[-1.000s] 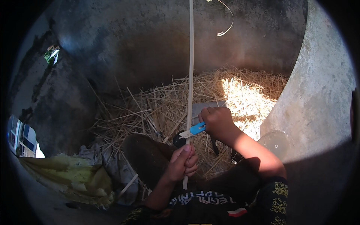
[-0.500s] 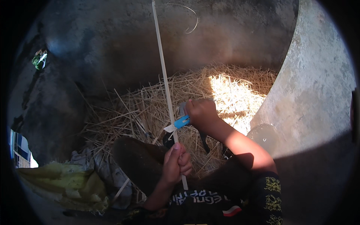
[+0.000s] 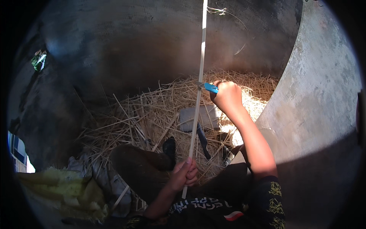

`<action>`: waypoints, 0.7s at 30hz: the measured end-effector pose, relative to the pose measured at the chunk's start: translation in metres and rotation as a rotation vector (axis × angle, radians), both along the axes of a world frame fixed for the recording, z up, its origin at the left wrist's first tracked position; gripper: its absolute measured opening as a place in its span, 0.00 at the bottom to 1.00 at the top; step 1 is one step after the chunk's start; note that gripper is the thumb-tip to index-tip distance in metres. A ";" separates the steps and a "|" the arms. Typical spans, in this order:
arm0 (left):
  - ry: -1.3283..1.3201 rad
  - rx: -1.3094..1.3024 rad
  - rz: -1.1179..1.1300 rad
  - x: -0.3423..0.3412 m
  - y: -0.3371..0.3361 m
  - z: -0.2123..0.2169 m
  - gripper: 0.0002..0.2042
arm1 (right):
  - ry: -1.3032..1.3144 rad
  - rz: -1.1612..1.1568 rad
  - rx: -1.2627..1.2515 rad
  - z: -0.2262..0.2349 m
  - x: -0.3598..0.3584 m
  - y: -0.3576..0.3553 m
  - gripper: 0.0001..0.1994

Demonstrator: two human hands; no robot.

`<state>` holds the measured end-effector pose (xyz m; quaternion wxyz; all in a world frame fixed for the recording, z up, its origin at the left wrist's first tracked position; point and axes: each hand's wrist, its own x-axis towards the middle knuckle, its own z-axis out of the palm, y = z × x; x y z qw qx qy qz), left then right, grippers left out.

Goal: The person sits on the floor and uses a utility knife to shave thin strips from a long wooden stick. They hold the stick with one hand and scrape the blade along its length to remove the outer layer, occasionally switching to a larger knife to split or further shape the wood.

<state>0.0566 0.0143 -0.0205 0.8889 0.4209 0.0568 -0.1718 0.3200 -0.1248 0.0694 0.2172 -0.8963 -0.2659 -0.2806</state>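
My left hand [image 3: 183, 175], close to my body, is wrapped round the lower end of a long, pale, narrow strip [image 3: 196, 118] that looks like split bamboo. The strip rises almost upright, leaning slightly right, past the top of the picture. My right hand [image 3: 228, 98] grips a blue utility knife [image 3: 211, 88]. Its blade lies against the strip, well above my left hand. Near the strip's top hangs a fine curled sliver [image 3: 220, 10].
Straw-like shavings [image 3: 156, 110] cover the ground between my bent legs and a dark curved wall [image 3: 133, 45]. Among them lie a grey block [image 3: 209, 117] and a dark-handled tool [image 3: 203, 139]. A pale wall [image 3: 320, 91] stands right; yellowish cloth [image 3: 61, 191] lies left.
My right hand and the utility knife have moved up and away along the strip. The strip's upper end has swung right. My left hand keeps its hold at the lower end.
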 end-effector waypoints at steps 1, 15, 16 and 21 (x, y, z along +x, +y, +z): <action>-0.006 0.007 0.011 0.000 0.003 0.003 0.20 | -0.043 0.051 -0.009 -0.006 -0.005 0.003 0.05; 0.155 -0.004 -0.068 -0.019 -0.010 -0.001 0.21 | -0.029 -0.048 0.029 -0.002 0.021 0.004 0.03; 0.143 0.024 -0.056 -0.017 -0.008 -0.001 0.21 | -0.081 -0.043 -0.007 -0.003 0.027 -0.002 0.03; 0.175 0.043 -0.147 -0.020 -0.004 -0.010 0.20 | 0.080 -0.332 0.184 0.005 0.054 -0.017 0.05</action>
